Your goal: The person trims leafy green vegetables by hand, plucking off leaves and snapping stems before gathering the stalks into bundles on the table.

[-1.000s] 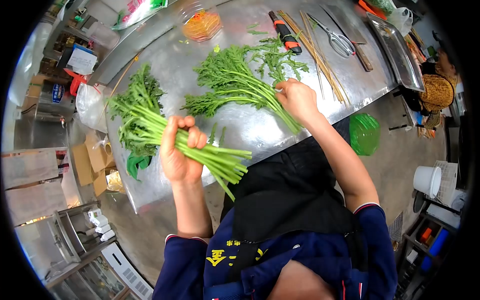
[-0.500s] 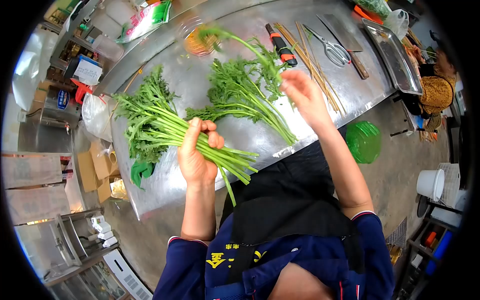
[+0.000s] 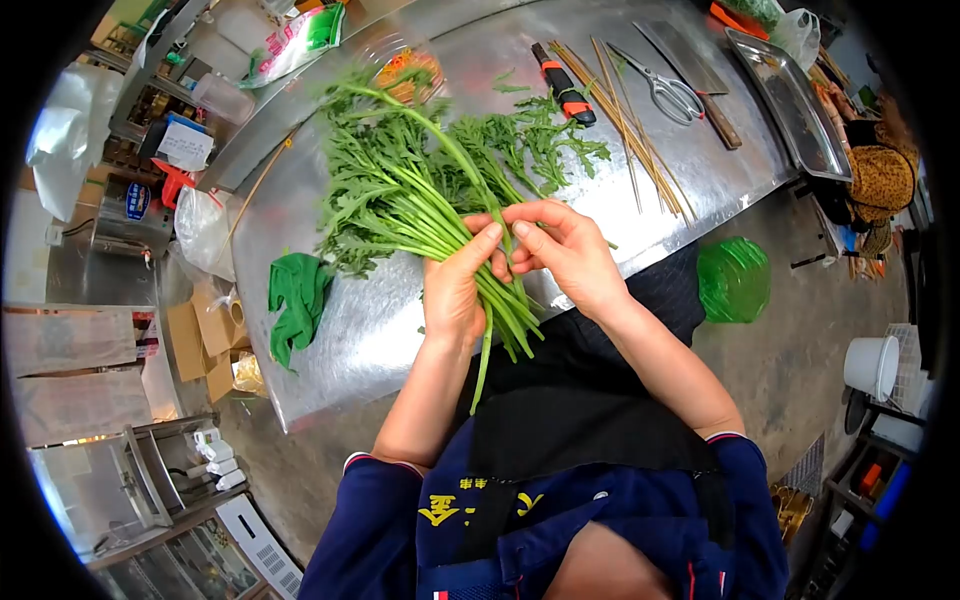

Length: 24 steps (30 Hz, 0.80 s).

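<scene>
A thick bunch of chrysanthemum greens (image 3: 400, 200) is gripped in my left hand (image 3: 453, 295), its leaves pointing up and left and its cut stems hanging down past my fist. Against the bunch, my right hand (image 3: 570, 255) pinches one long stem (image 3: 455, 150) between thumb and fingers; the two hands' fingertips nearly meet there. More loose greens (image 3: 545, 140) lie on the steel table (image 3: 350, 350) behind the bunch, partly covered by it.
Bamboo sticks (image 3: 625, 120), scissors (image 3: 672, 98), a cleaver (image 3: 722, 120) and a black-and-orange tool (image 3: 565, 88) lie farther back. A metal tray (image 3: 830, 170) sits at right, a clear container (image 3: 440, 75) behind. A green cloth (image 3: 297, 300) lies at left; a green plastic bottle (image 3: 735, 280) is beyond the front edge.
My right hand has come left and down with a single stem to meet the bunch. The left hand and its bunch have shifted right, uncovering the green cloth.
</scene>
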### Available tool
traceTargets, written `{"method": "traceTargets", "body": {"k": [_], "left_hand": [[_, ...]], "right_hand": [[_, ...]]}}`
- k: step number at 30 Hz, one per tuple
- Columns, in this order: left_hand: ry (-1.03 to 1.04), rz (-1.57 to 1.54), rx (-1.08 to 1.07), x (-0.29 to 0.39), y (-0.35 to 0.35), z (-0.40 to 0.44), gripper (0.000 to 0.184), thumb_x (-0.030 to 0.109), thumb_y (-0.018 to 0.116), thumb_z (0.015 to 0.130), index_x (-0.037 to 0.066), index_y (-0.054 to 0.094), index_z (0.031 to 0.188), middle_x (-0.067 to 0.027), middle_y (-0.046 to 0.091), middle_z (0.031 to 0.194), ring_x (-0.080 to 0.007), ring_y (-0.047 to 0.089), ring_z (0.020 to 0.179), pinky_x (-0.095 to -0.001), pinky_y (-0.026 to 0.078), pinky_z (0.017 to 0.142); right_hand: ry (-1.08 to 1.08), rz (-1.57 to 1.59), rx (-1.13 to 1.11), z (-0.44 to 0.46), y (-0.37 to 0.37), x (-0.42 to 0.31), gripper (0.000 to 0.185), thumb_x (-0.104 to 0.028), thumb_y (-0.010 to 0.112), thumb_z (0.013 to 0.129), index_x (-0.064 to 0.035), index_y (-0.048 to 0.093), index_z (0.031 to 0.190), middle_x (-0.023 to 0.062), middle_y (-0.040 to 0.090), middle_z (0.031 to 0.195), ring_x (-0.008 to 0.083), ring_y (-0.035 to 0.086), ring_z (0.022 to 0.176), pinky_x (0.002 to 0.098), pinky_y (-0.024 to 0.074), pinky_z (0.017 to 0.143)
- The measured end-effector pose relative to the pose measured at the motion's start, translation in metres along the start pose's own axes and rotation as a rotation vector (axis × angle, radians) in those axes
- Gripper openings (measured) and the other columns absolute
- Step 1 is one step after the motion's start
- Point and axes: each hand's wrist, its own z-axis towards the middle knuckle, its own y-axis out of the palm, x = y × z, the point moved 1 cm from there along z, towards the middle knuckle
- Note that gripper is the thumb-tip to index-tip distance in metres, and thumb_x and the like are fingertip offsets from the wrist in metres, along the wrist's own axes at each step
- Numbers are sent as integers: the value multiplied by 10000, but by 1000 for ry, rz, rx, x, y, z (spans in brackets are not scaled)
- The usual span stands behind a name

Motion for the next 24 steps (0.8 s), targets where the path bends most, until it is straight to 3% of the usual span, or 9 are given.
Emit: {"method": "traceTargets", "body": {"k": [2,5,8,14,24], "left_hand": [[33,45,-4,1,-3,-1,178,68,644,769,-18,559,900,-63,570,706,-130,513,524,-251,429,478],[85,125,-15,1,-2,-2,125,58,638,771,-13,577,854,-53,564,668,-110,500,503,-231,412,458],[125,215,-25,1,3,-4,76,44,623,777,-10,579,808,-35,545,627,-90,477,482,-216,390,441],[130,200,-2,1,2,-3,84,3,622,766,-2,553,813,-24,522,605,-85,461,460,-215,382,428],[61,193,-42,6,-4,-4,83,36,602,791,-11,551,837,-89,603,737,-87,471,473,-215,390,420]], "right_hand": [[71,67,-18,0,-1,1,202,-138,560,862,9,566,1001,13,562,779,98,580,649,209,486,569],[47,-112,47,5,1,-14,188,-144,597,830,20,589,920,30,587,791,94,578,626,208,471,565],[-106,-380,32,18,0,-9,168,-136,622,795,25,600,839,46,607,750,86,570,607,217,452,551],[-270,-443,96,18,8,-5,136,-113,615,792,22,603,793,42,608,681,89,551,584,237,437,530],[213,198,-47,22,3,15,198,-248,578,855,-52,602,855,-56,517,664,30,424,581,176,332,544]]}}
